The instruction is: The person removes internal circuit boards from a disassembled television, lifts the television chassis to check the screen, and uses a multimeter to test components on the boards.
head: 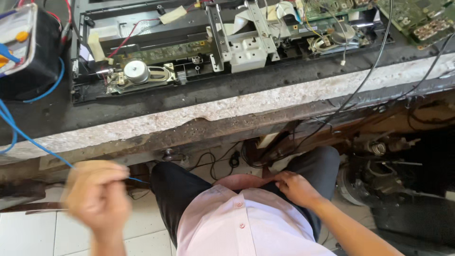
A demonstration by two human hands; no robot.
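Closest to me is my own lap: pink shirt (241,227) and dark trousers (175,189). My right hand (296,187) is lying flat on the hem of the shirt by my thigh, fingers loose, not gripping anything.

My left hand (97,196) is up in front of my left knee and badly blurred. The fingers are curled in, and the thin blue wire (33,140) runs right into them, with a short bit poking out on the inner side, so I'd say it's pinched between fingers and thumb, though the blur stops me seeing the exact grip. Below that hand is white tiled floor (28,232).

From the left hand the blue wire climbs up and away to the outside, over the chipped pale edge of the workbench (227,109), toward a black box (35,52) sitting at the far left corner, which has more blue and red wires looped around it.

Just beyond my right hand, under the bench, there's a tangle of black cables (284,142) and some dusty metal parts.

Farthest out, on the bench top ahead of both hands, is an opened-up device chassis (189,52): a round silver motor (136,71) ahead of my left hand, a white metal bracket (244,45) in the middle, and green circuit boards (417,19) way off past my right hand.
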